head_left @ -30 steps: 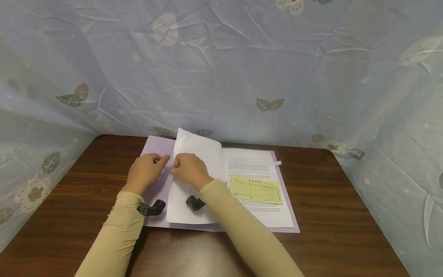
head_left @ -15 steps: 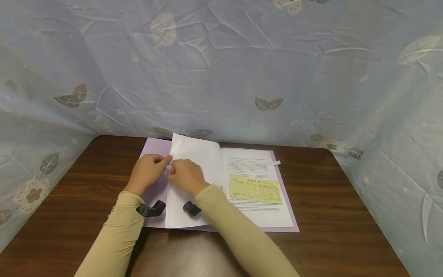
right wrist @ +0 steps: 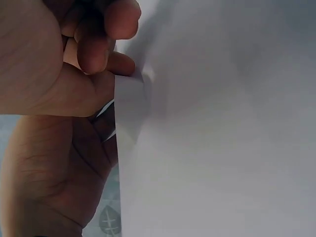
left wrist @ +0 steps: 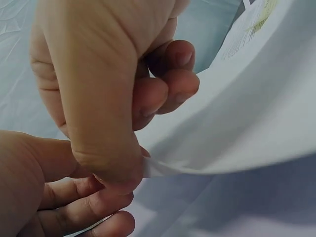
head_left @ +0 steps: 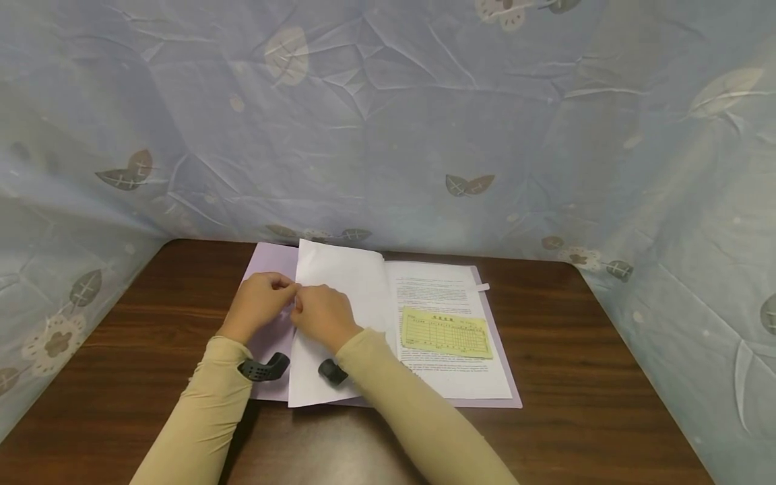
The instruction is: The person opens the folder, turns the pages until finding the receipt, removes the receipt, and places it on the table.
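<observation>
A purple folder (head_left: 267, 256) lies spread on the table with a printed document (head_left: 436, 286) on its right side. One white sheet (head_left: 348, 259) is turned over to the left, its blank face up. My right hand (head_left: 324, 316) reaches across this sheet and pinches its left edge with curled fingers. My left hand (head_left: 257, 303) is just left of that edge, thumb and forefinger pinching it beside the right hand. In both wrist views the fingertips of the two hands meet at the sheet's edge. Some fingers are hidden behind the paper and each other.
A yellow printed slip (head_left: 445, 333) lies on the document. A small white tab (head_left: 483, 287) sticks out past the folder's right edge. The dark wooden table (head_left: 576, 364) ends against a patterned curtain (head_left: 400, 135) behind and at both sides.
The turned sheet has come down further to the left and flatter. My right hand moved slightly down and left with it. My left fingertips, earlier apart from the edge, now meet it.
</observation>
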The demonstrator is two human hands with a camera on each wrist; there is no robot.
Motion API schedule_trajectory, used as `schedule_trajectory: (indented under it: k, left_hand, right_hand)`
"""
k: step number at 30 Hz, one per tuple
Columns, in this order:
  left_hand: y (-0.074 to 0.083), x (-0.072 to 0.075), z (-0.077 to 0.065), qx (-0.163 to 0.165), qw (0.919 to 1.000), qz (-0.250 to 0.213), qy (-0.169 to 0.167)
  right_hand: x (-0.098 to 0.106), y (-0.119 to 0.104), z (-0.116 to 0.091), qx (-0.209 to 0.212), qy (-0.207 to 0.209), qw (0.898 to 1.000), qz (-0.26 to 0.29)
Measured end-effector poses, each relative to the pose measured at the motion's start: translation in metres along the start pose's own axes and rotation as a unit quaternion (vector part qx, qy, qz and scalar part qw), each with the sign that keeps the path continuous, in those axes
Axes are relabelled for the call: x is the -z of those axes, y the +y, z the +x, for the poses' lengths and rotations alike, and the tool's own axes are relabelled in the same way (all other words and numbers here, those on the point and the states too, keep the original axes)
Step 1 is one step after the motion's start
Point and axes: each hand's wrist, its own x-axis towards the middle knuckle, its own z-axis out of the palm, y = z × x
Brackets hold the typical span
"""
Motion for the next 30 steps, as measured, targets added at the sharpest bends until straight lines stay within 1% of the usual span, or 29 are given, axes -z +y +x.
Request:
schedule_trajectory:
  k: [6, 9, 13, 15, 19, 21, 23, 25, 28, 30]
  left_hand:
    - [0.000, 0.000, -0.001, 0.004, 1.0000, 0.005, -0.004]
    - [0.000, 0.000, -0.002, 0.001, 1.0000, 0.007, -0.001]
    - [0.000, -0.002, -0.001, 0.005, 1.0000, -0.004, 0.005]
    - [0.002, -0.003, -0.001, 0.008, 0.9999, -0.010, 0.004]
    - [0.001, -0.001, -0.001, 0.020, 0.9991, -0.034, -0.017]
    - [0.000, 0.001, -0.001, 0.025, 0.9979, -0.051, -0.030]
    - [0.000, 0.001, -0.001, 0.025, 0.9970, -0.063, -0.039]
    - [0.000, 0.001, -0.001, 0.015, 0.9971, -0.063, -0.040]
    - [0.001, -0.001, -0.001, -0.012, 0.9985, -0.042, -0.035]
    - [0.001, -0.002, -0.002, -0.026, 0.9988, -0.026, -0.031]
  right_hand:
    - [0.000, 0.001, -0.004, 0.008, 0.004, 1.000, -0.002]
    - [0.000, 0.005, -0.006, 0.013, 0.007, 1.000, 0.008]
    - [0.006, 0.019, -0.011, 0.007, 0.005, 0.999, 0.037]
    - [0.013, 0.029, -0.016, -0.007, -0.002, 0.998, 0.055]
    - [0.026, 0.063, -0.029, -0.035, -0.008, 0.995, 0.090]
    - [0.032, 0.085, -0.039, -0.054, -0.009, 0.993, 0.108]
    - [0.038, 0.111, -0.051, -0.069, -0.001, 0.991, 0.113]
    - [0.044, 0.137, -0.062, -0.083, 0.011, 0.990, 0.116]
    - [0.053, 0.174, -0.078, -0.096, 0.037, 0.988, 0.115]
    - [0.061, 0.194, -0.088, -0.110, 0.047, 0.986, 0.119]
